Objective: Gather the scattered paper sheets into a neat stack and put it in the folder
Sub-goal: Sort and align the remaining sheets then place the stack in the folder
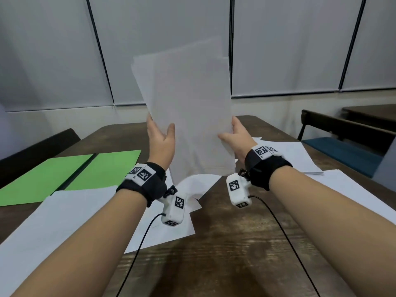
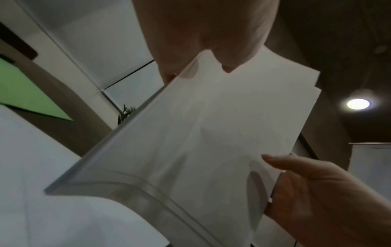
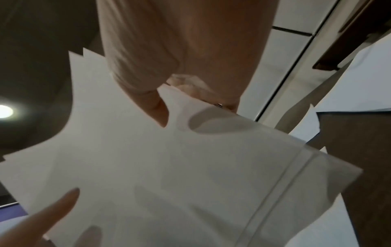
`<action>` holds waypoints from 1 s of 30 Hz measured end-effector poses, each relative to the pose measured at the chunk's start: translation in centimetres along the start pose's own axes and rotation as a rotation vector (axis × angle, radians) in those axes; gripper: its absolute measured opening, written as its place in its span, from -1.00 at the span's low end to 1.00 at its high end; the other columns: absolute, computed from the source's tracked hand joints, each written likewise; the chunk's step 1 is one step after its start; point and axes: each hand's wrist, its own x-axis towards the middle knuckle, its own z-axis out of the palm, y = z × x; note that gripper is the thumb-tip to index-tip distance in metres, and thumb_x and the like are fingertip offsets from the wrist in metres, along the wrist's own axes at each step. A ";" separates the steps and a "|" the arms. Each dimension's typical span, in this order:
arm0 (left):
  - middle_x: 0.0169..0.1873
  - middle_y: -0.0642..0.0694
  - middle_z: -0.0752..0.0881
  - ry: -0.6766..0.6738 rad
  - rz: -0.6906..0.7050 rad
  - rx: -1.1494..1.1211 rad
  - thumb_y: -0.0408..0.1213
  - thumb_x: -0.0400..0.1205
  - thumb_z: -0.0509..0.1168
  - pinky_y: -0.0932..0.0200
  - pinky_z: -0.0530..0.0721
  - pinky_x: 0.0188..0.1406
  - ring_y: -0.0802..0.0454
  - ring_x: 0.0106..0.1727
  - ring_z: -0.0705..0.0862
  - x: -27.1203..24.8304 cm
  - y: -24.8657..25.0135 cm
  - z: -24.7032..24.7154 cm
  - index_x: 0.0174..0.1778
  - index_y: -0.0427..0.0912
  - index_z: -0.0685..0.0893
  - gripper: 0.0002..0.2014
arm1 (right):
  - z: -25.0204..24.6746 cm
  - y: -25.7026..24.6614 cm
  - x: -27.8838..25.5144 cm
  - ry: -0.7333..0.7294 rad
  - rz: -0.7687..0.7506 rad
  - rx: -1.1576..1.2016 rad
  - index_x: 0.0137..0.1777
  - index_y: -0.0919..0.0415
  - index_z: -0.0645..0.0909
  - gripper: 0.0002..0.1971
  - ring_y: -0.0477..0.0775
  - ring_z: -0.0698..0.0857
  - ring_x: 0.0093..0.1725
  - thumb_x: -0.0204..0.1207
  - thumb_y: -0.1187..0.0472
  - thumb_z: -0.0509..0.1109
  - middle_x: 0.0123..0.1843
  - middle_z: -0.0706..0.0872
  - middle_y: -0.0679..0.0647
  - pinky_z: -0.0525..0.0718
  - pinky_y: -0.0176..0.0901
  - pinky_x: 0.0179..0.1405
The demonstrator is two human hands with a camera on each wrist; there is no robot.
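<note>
I hold a bundle of white paper sheets [image 1: 192,108] upright above the wooden table [image 1: 235,243], its edges uneven at the top. My left hand [image 1: 161,136] pinches its left edge, thumb in front and fingers behind. My right hand [image 1: 232,133] pinches the right edge the same way. The wrist views show the sheets [image 2: 211,125] [image 3: 169,167] from below, between both thumbs. An open green folder [image 1: 70,174] lies flat at the left. More loose sheets lie on the table at the left [image 1: 53,221], under the bundle [image 1: 192,185] and at the right [image 1: 300,155].
A chair with a blue seat [image 1: 342,148] stands at the table's right side and a dark chair back [image 1: 32,151] at the left. Grey wall panels [image 1: 289,50] close the far side. Cables [image 1: 289,243] run from both wrist cameras across the near table.
</note>
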 end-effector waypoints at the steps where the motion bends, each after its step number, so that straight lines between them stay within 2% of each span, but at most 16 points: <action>1: 0.62 -0.06 0.12 0.023 0.022 0.007 -0.19 0.67 0.26 0.30 0.11 0.61 0.20 0.60 0.14 -0.1 0.2 -0.2 0.67 -0.18 -0.05 -0.25 | 0.2 0.1 0.1 0.013 -0.002 0.032 0.16 -0.05 0.52 -0.55 0.19 0.75 0.19 0.28 0.32 0.37 0.20 0.75 0.17 0.68 0.18 0.24; 2: 0.60 0.00 0.09 0.044 0.053 0.008 -0.21 0.67 0.28 0.52 0.09 0.51 0.33 0.54 0.13 -0.1 -0.1 -0.4 0.67 -0.17 -0.05 -0.23 | 0.3 0.3 0.0 0.029 0.005 0.048 0.22 0.01 0.50 -0.52 0.18 0.74 0.20 0.30 0.34 0.43 0.22 0.74 0.17 0.68 0.17 0.25; 3: 0.56 0.07 0.10 0.051 0.067 -0.011 -0.20 0.65 0.31 0.64 0.10 0.44 0.40 0.50 0.14 -0.2 -0.4 -0.6 0.67 -0.14 -0.04 -0.22 | 0.3 0.8 0.0 0.044 0.014 0.061 0.29 0.07 0.47 -0.46 0.17 0.73 0.22 0.32 0.38 0.49 0.24 0.72 0.18 0.67 0.17 0.27; 4: 0.58 0.06 0.13 0.058 0.087 -0.032 -0.17 0.62 0.34 0.59 0.14 0.47 0.38 0.52 0.17 -0.3 -1.0 -0.9 0.67 -0.12 0.00 -0.20 | 0.3 1.3 -0.3 0.056 0.037 0.073 0.35 0.12 0.43 -0.43 0.17 0.71 0.24 0.36 0.43 0.51 0.27 0.70 0.19 0.65 0.17 0.29; 6: 0.57 -0.03 0.27 0.064 0.077 -0.016 -0.05 0.55 0.37 0.22 0.25 0.60 0.21 0.56 0.28 -0.6 -2.5 -1.4 0.65 -0.12 0.08 -0.18 | 0.2 2.8 -0.7 0.052 0.095 0.085 0.38 0.19 0.42 -0.45 0.18 0.71 0.25 0.43 0.47 0.50 0.28 0.69 0.21 0.64 0.17 0.31; 8: 0.48 -0.05 0.41 0.018 0.050 0.021 -0.02 0.55 0.35 0.04 0.33 0.57 0.11 0.52 0.39 -1.1 -4.1 -1.8 0.60 -0.16 0.17 -0.24 | 0.3 4.3 -1.1 0.026 0.136 0.066 0.38 0.26 0.46 -0.52 0.18 0.72 0.22 0.48 0.43 0.47 0.27 0.71 0.21 0.66 0.12 0.28; 12: 0.22 0.01 0.56 -0.043 -0.008 0.070 -0.25 0.70 0.23 0.31 0.44 0.26 0.02 0.32 0.56 -1.4 -4.7 -1.9 0.47 -0.25 0.30 -0.55 | 0.4 5.4 -0.5 0.072 0.125 0.007 0.25 0.18 0.58 -0.67 0.16 0.74 0.16 0.50 0.37 0.46 0.22 0.74 0.19 0.68 0.11 0.24; 16: 0.10 0.03 0.62 -0.021 -0.030 0.071 -0.27 0.70 0.22 0.18 0.52 0.21 0.04 0.17 0.62 -1.0 -4.4 -1.8 0.37 -0.20 0.38 -0.67 | 0.5 6.1 0.2 0.102 0.107 0.068 0.24 0.18 0.62 -0.67 0.12 0.77 0.13 0.49 0.32 0.48 0.16 0.78 0.11 0.70 0.11 0.21; 18: 0.06 -0.01 0.63 -0.051 -0.055 0.134 -0.27 0.70 0.22 0.09 0.55 0.21 -0.05 0.16 0.62 -0.7 -4.7 -1.8 0.26 -0.22 0.41 -0.75 | 0.8 6.4 0.1 0.119 0.104 0.026 0.23 0.19 0.62 -0.71 0.11 0.77 0.12 0.52 0.27 0.47 0.16 0.78 0.12 0.70 0.09 0.21; 20: 0.10 -0.02 0.63 -0.122 -0.080 0.153 -0.26 0.69 0.21 0.03 0.56 0.25 -0.05 0.19 0.62 0.0 -5.0 -1.6 0.24 -0.21 0.43 -0.76 | 0.5 6.8 0.7 0.162 0.102 -0.042 0.17 0.17 0.62 -0.76 0.12 0.77 0.10 0.52 0.28 0.45 0.14 0.78 0.15 0.70 0.06 0.20; 23: 0.07 -0.02 0.63 -0.253 -0.270 0.150 -0.11 0.69 0.20 -0.06 0.65 0.16 -0.01 0.09 0.63 0.9 -5.1 -0.9 0.22 -0.13 0.49 -0.75 | -1.1 7.3 1.9 0.206 0.165 -0.168 0.08 0.15 0.64 -0.79 0.17 0.76 0.07 0.45 0.27 0.46 0.09 0.78 0.15 0.71 0.09 0.17; 26: -0.05 -0.12 0.58 -0.273 -0.561 0.119 -0.05 0.70 0.19 -0.07 0.75 -0.07 -0.08 -0.03 0.62 0.7 -6.4 -0.2 0.15 -0.17 0.52 -0.73 | -3.7 9.2 2.3 0.248 0.296 -0.339 0.14 0.30 0.65 -0.74 0.18 0.72 0.10 0.45 0.32 0.45 0.11 0.74 0.19 0.65 -0.13 0.08; 28: -0.08 -0.15 0.56 -0.262 -0.660 0.225 -0.10 0.67 0.24 0.00 0.72 -0.13 -0.13 0.01 0.60 0.6 -8.4 0.0 0.00 -0.18 0.53 -0.80 | -5.6 10.9 1.9 0.246 0.445 -0.477 0.22 0.37 0.62 -0.70 0.19 0.69 0.12 0.50 0.32 0.42 0.11 0.69 0.21 0.58 -0.18 0.02; 30: -0.03 -0.21 0.58 -0.275 -0.696 0.389 -0.09 0.58 0.32 -0.01 0.69 -0.04 -0.19 0.11 0.57 0.7 -10.5 0.1 -0.14 -0.16 0.54 -0.80 | -7.5 13.2 1.8 0.228 0.582 -0.548 0.35 0.36 0.55 -0.61 0.25 0.65 0.26 0.54 0.31 0.39 0.29 0.65 0.25 0.59 -0.16 0.01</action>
